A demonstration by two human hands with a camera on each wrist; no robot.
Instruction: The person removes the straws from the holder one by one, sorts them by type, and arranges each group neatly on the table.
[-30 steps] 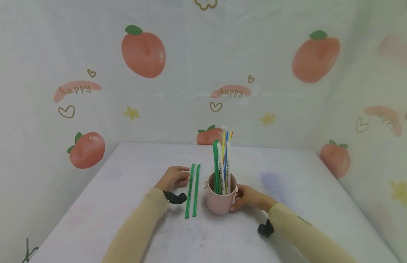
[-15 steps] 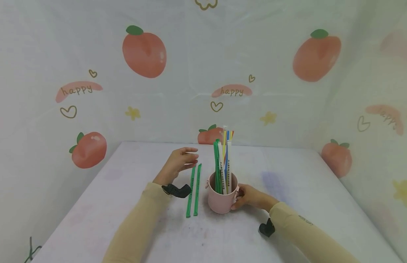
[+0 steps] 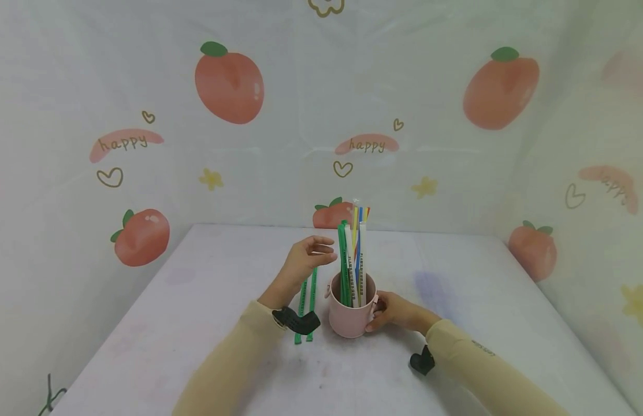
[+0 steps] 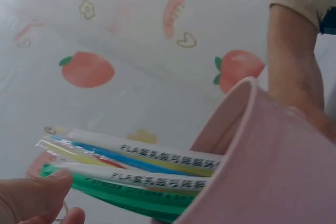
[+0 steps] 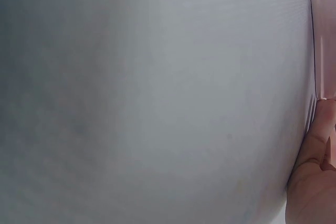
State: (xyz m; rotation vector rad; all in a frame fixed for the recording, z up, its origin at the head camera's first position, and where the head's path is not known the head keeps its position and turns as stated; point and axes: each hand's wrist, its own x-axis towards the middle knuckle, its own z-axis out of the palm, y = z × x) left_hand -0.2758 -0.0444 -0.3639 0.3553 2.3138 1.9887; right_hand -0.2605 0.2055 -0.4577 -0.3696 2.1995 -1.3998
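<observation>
A small pink bucket [image 3: 348,323] stands upright, holding several wrapped straws: green [image 3: 344,260], white [image 4: 163,179] with dark print, and coloured ones [image 3: 360,215] in clear wrap. My right hand [image 3: 401,312] holds the bucket's right side by its ear, thumb low on the wall. My left hand [image 3: 305,260] hovers left of the upright straws, fingers loosely extended. In the left wrist view its thumb is by the green straws' upper ends; whether it touches them I cannot tell. Two green wrapped straws [image 3: 313,289] lie side by side on the table, partly hidden by my left forearm.
The table [image 3: 222,260] has a white cover with faint stains. A white curtain [image 3: 295,86] printed with peaches rises behind it and along the sides. A thin green cord [image 3: 49,398] shows at the lower left.
My left hand has risen from beside the lying green straws and moved right, to the upright straws in the bucket. The right hand and bucket have stayed in place.
</observation>
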